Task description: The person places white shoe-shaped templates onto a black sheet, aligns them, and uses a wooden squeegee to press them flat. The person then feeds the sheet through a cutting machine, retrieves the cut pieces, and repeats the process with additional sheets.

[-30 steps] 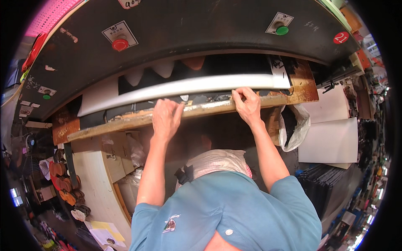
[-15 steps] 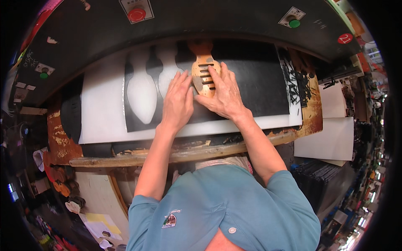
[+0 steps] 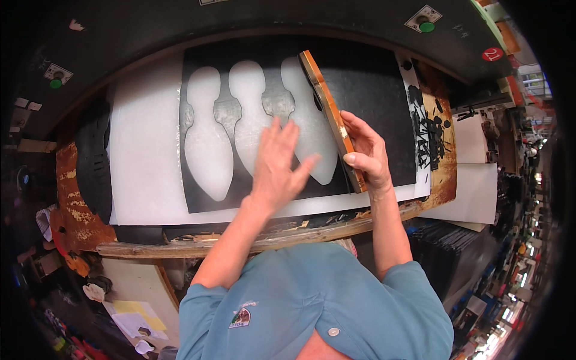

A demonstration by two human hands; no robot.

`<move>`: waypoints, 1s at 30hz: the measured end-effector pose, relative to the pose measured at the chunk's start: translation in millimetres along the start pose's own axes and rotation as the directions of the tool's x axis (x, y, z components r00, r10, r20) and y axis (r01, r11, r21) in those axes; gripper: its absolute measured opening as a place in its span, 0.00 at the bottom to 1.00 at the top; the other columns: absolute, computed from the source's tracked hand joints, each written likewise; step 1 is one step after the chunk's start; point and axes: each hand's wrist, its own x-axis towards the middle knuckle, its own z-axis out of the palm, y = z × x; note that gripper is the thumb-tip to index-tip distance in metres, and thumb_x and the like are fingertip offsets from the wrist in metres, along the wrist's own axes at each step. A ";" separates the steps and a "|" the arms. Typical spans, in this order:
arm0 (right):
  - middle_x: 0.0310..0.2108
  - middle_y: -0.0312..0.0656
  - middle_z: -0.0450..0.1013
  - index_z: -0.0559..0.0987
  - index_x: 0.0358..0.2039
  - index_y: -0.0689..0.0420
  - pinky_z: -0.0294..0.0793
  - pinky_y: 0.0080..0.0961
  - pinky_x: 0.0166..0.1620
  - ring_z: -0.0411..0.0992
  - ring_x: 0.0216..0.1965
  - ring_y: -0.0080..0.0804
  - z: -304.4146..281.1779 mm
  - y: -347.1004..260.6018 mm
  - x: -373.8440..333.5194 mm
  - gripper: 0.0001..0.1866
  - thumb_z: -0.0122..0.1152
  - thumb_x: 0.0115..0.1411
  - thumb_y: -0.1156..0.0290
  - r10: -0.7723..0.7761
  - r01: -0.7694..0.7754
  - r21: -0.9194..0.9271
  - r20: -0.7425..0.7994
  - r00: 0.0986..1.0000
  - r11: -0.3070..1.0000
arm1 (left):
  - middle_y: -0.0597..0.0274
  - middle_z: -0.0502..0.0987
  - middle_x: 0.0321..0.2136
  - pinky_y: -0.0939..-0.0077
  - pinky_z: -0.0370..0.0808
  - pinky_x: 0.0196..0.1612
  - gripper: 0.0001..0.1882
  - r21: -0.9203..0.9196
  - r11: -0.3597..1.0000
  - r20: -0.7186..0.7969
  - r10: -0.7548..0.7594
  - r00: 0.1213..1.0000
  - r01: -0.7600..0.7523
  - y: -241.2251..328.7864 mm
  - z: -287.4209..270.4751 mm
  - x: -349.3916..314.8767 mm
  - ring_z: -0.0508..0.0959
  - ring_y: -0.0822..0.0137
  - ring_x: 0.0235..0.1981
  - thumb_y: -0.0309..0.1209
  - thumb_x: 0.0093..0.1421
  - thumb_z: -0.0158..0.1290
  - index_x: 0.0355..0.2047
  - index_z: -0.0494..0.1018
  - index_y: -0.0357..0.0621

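Observation:
My right hand (image 3: pixel 369 153) grips a sole-shaped cutting die (image 3: pixel 331 114), orange-brown along its edge. The die stands tilted up on its side above a black sheet (image 3: pixel 378 90). Three white sole-shaped cutouts show in that sheet: a left one (image 3: pixel 209 144), a middle one (image 3: pixel 247 108) and a right one (image 3: pixel 312 135), which the die partly covers. Between the middle and right cutouts hovers my left hand (image 3: pixel 276 165), fingers spread and somewhat blurred, holding nothing. Whether it touches the sheet I cannot tell.
Beneath the sheet lies a white board (image 3: pixel 144 156). Black scraps (image 3: pixel 429 129) gather at its right end. A dark machine beam (image 3: pixel 336 21) with a green button (image 3: pixel 426 27) spans the far side. A worn wooden rail (image 3: pixel 240 243) runs along the near edge.
The cutting die has come up from lying flat and is now tipped on edge in my right hand, uncovering the right cutout. My left hand has shifted slightly right and nearer, fingers spreading.

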 end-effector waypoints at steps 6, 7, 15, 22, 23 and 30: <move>0.62 0.50 0.74 0.69 0.71 0.71 0.67 0.31 0.69 0.72 0.63 0.35 0.8 7.3 -6.5 0.48 0.76 0.50 0.72 -0.006 0.007 0.044 -0.010 1.000 0.999 | 0.40 0.83 0.52 0.62 0.81 0.56 0.38 -0.562 0.791 0.237 -0.125 0.964 0.241 48.8 16.7 -5.0 0.86 0.50 0.53 0.34 0.66 0.68 0.71 0.67 0.31; 0.63 0.50 0.73 0.69 0.72 0.71 0.66 0.32 0.71 0.72 0.64 0.36 -0.7 6.6 -4.8 0.48 0.75 0.49 0.70 0.003 -0.003 0.013 -0.006 1.000 1.000 | 0.45 0.85 0.49 0.66 0.81 0.54 0.32 -0.581 0.750 0.276 -0.183 0.944 0.315 47.3 17.3 -4.5 0.86 0.57 0.49 0.32 0.67 0.67 0.67 0.71 0.31; 0.62 0.52 0.75 0.71 0.70 0.70 0.68 0.29 0.68 0.74 0.61 0.35 -15.5 3.6 -2.9 0.47 0.71 0.50 0.65 -0.005 0.015 0.163 -0.064 0.998 0.986 | 0.66 0.84 0.41 0.80 0.78 0.46 0.16 -0.521 0.705 -0.014 -0.571 0.821 0.481 -32.4 -42.5 -34.7 0.79 0.77 0.40 0.29 0.73 0.63 0.56 0.82 0.31; 0.67 0.52 0.70 0.75 0.67 0.69 0.71 0.33 0.68 0.73 0.64 0.41 -41.5 -16.4 -15.3 0.46 0.78 0.47 0.65 -0.138 0.095 -0.343 -0.102 0.985 0.935 | 0.54 0.87 0.49 0.74 0.80 0.55 0.22 -0.120 0.786 -0.515 -0.571 0.639 0.606 -202.8 -244.6 -119.2 0.83 0.70 0.48 0.31 0.72 0.63 0.62 0.79 0.31; 0.69 0.52 0.68 0.76 0.66 0.68 0.71 0.34 0.69 0.73 0.65 0.42 -43.7 -15.6 -14.9 0.46 0.79 0.46 0.65 -0.195 0.133 -0.454 -0.092 0.977 0.881 | 0.54 0.87 0.50 0.74 0.80 0.55 0.22 0.022 0.770 -0.565 -0.517 0.643 0.638 -222.6 -273.2 -128.0 0.83 0.70 0.48 0.32 0.73 0.62 0.62 0.78 0.31; 0.69 0.65 0.63 0.83 0.60 0.61 0.73 0.49 0.67 0.66 0.65 0.61 -46.2 7.9 -1.0 0.41 0.73 0.42 0.59 -0.317 0.174 -0.954 0.092 0.944 0.242 | 0.46 0.78 0.65 0.59 0.72 0.68 0.26 0.561 0.447 -0.694 -0.204 0.690 0.697 -243.4 -302.2 -141.6 0.77 0.48 0.65 0.38 0.72 0.58 0.65 0.76 0.36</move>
